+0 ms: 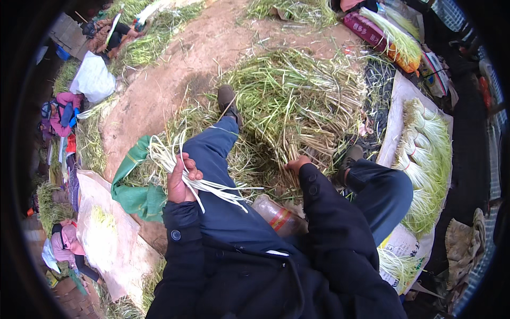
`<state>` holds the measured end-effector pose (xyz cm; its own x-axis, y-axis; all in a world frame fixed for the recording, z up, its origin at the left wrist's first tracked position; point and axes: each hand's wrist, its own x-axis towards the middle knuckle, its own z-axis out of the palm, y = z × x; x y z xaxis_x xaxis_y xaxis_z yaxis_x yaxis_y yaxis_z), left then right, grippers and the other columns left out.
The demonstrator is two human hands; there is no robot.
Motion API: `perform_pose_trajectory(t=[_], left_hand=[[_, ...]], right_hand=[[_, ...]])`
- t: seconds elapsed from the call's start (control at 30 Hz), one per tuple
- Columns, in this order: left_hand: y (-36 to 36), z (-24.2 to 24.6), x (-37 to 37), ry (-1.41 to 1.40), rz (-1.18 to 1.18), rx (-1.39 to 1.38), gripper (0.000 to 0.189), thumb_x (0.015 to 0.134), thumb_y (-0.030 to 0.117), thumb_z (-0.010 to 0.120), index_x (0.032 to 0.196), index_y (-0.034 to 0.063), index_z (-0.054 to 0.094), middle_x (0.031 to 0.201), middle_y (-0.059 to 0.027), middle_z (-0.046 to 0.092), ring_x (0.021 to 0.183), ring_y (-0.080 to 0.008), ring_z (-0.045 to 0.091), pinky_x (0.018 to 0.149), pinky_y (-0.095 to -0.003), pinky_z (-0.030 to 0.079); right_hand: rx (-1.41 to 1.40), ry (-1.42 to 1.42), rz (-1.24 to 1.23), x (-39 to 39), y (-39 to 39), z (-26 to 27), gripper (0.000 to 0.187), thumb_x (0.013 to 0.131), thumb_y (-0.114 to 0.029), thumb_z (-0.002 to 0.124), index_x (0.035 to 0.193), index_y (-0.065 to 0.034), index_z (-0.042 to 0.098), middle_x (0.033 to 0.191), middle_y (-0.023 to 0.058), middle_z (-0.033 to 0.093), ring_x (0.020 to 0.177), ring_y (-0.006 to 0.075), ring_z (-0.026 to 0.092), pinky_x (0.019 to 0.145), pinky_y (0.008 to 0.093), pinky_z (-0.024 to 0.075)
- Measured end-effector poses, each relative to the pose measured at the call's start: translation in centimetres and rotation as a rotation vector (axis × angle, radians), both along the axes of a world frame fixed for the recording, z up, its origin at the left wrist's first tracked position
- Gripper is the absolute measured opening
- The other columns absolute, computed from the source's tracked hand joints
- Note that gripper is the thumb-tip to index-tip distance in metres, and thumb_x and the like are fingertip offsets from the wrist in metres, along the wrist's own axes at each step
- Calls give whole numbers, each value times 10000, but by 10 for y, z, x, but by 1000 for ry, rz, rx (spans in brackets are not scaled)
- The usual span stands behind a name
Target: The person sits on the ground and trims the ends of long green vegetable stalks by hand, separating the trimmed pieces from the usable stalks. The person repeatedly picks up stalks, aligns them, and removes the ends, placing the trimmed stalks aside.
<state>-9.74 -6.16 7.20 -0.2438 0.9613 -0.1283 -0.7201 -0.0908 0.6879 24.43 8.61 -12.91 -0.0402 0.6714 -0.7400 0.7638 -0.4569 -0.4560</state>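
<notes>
My left hand [184,178] is closed around a loose bunch of pale, peeled plant stalks [215,187], above my left thigh. The stalks stick out on both sides of the fist, some curling at the far end. My right hand [298,164] grips the brownish lower ends of unpeeled stalks [291,147] at the near edge of a big heap of green and straw-coloured stalks [295,91]. The heap lies on the ground between and beyond my feet. Its exact hold is partly hidden by my fingers and sleeve.
Tied bundles of pale green stalks [422,163] lie on a white sheet [388,139] at right, with loose stalks nearer me. A green woven sack [133,175] is by my left leg. A plastic sack [279,217] lies between my legs. Several people sit among stalks at far left.
</notes>
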Motion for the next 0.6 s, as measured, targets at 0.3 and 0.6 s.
perform_pose_trajectory(t=[0.3,0.6], left_hand=[[-7,-11,-21,-95,-3,55,201,1015,241,560,1127,77,592,885,-51,623,629,-113,569,624,-321,486],[3,-29,-26,-84,51,36,215,996,207,585,1156,64,567,858,-68,618,615,-119,576,601,-312,493]], right_hand=[[67,104,-82,28,-44,17,667,668,-455,825,1057,67,678,985,204,703,882,319,678,836,373,533],[-72,428,-284,18,-80,81,363,787,-194,759,1061,22,658,870,74,699,732,173,650,729,331,534]])
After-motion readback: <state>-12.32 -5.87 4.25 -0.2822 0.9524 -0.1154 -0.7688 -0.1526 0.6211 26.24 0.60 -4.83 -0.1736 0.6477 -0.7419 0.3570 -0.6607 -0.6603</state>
